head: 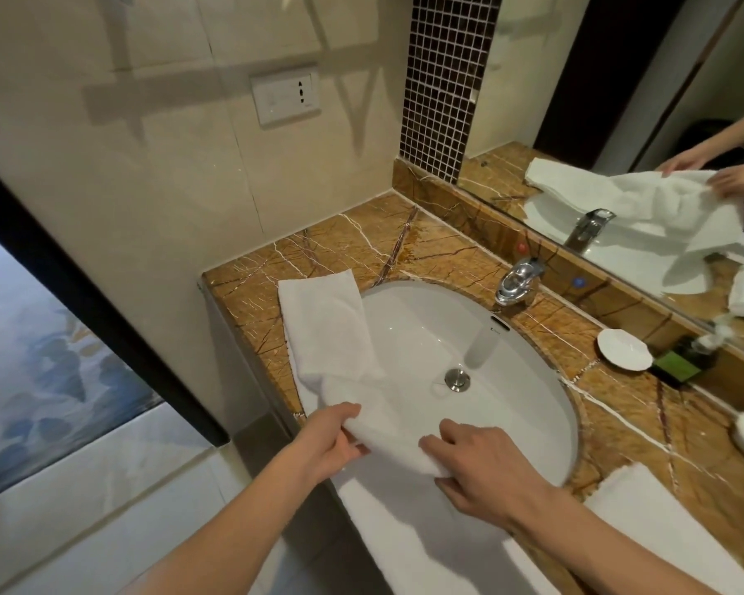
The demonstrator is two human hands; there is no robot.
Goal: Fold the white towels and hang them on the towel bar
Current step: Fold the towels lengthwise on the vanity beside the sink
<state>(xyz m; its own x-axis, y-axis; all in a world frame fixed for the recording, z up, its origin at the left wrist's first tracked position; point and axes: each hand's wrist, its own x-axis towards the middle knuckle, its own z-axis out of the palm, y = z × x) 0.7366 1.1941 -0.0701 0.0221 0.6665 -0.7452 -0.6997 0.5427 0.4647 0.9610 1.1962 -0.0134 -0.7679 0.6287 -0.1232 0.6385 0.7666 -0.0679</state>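
- Both hands are clamped on the towel (pixel 325 332). Left hand (pixel 333 444) has its thumb over a bunched fold and fingers under it. Right hand (pixel 486 470) pinches the same ridge just beside it, at 3 o'clock of the left.
- Countertop (pixel 447 251): brown veined marble, glossy, hard.
- Towel long axis runs 11 to 5 o'clock. The far end lies flat on the counter and the near end drapes over the front edge, with the grip about mid-length. My read: the far end gets folded toward me, and the left hand is nearer to it.
- Terry cloth, limp, thick, will sag.
- Basin (pixel 512 380): oval white ceramic; the towel crosses its 9 o'clock rim.
- Second towel (pixel 645 508): folded flat, at 4 o'clock.
- Faucet (pixel 518 281): chrome, at 1 o'clock.
- Dish (pixel 623 350): small, white, scalloped.
- Towel bar: not in view.
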